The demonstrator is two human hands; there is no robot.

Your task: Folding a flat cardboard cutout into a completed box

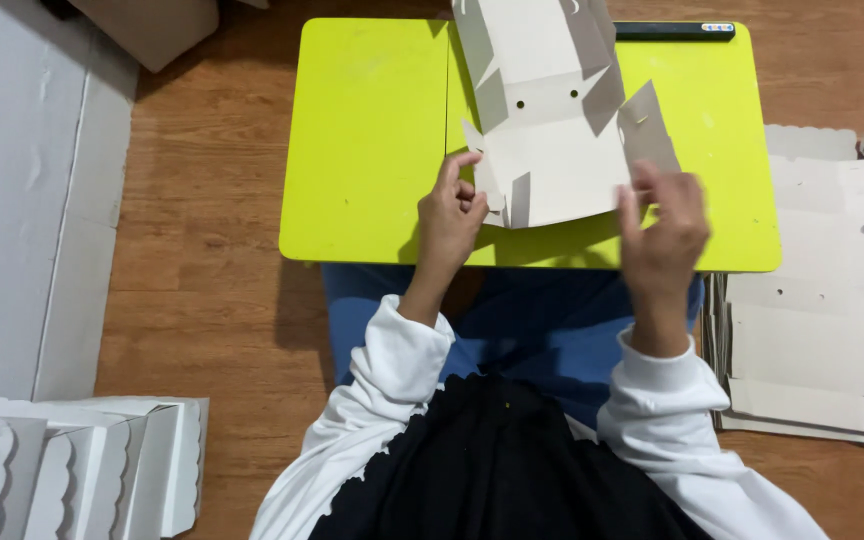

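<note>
Head view: flat grey card blank (pixel 542 130) on lime table (pixel 372 140).
Left hand (pixel 449 215) pinching blank's near-left flap; right hand (pixel 664 228) gripping right flap. Flat blanks (pixel 822 330) stacked right; folded white boxes (pixel 72 460) lower left.

Left hand (pixel 452 215) and right hand (pixel 664 225) pinch a flat grey cardboard box blank (pixel 552 150) on the yellow-green table (pixel 367 140).
</note>
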